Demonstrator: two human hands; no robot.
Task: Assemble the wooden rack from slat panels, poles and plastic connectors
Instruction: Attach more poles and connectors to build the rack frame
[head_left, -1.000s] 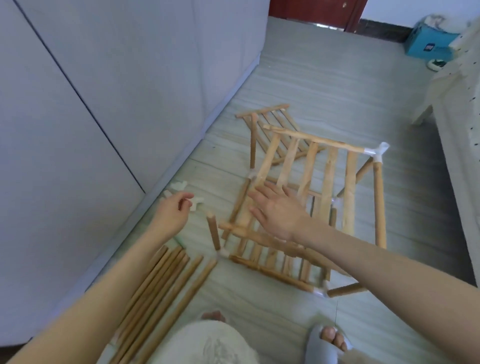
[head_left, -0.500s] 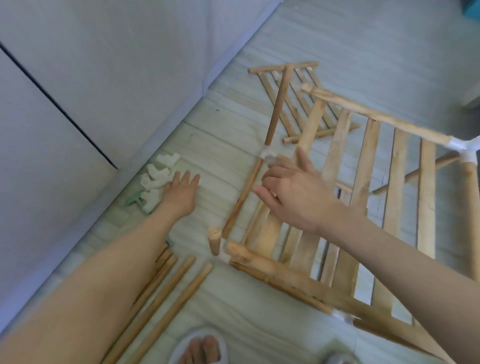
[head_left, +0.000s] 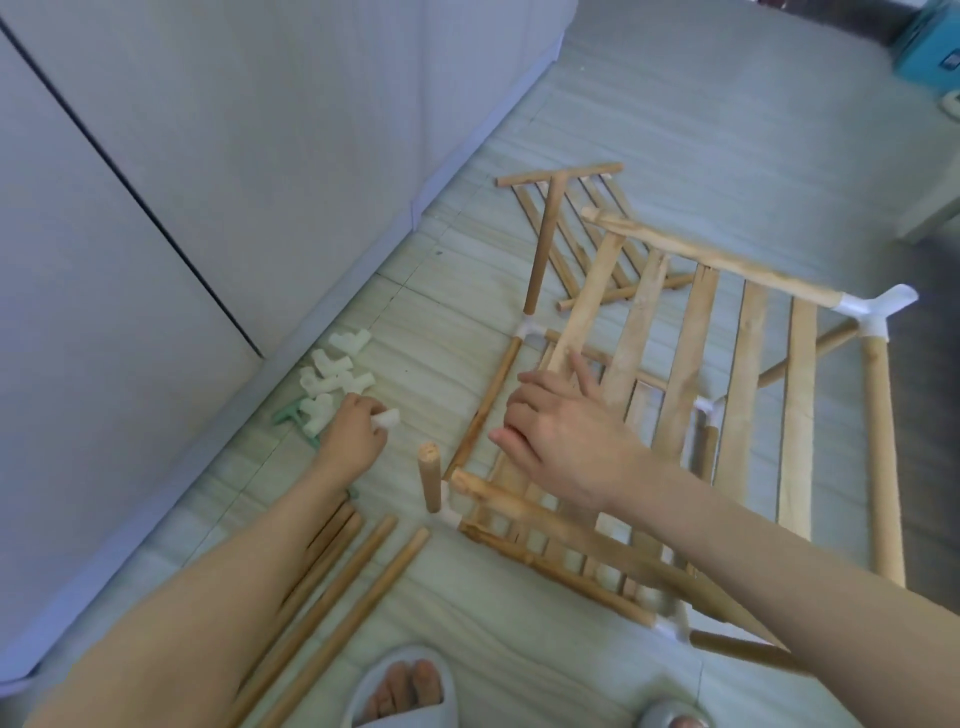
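Wooden rack (head_left: 691, 415), partly assembled: standing on the floor (head_left: 675, 130), slat panels lying across its frame, white plastic connectors showing at its corners.

Spare slat panel (head_left: 582, 228): lying flat on the floor just beyond the rack's far end, partly behind it.

Loose poles (head_left: 332, 582): lying side by side on the floor off the rack's near left corner, partly under the left forearm.

Short pole (head_left: 430, 478): standing upright in the connector at the rack's near left corner.

Right hand (head_left: 561, 441): reaching over the rack's left side, fingers spread and relaxed, grasping nothing; whether it is touching the slats cannot be told.

Left hand (head_left: 353, 436): lying to the left of the rack, well apart from it, fingers curling around one white connector (head_left: 387, 418).

Pile of white connectors (head_left: 335, 382): sitting on the floor left of the rack, beside the wall (head_left: 260, 156), just beyond the left hand, with a green piece (head_left: 288, 415) at its edge.
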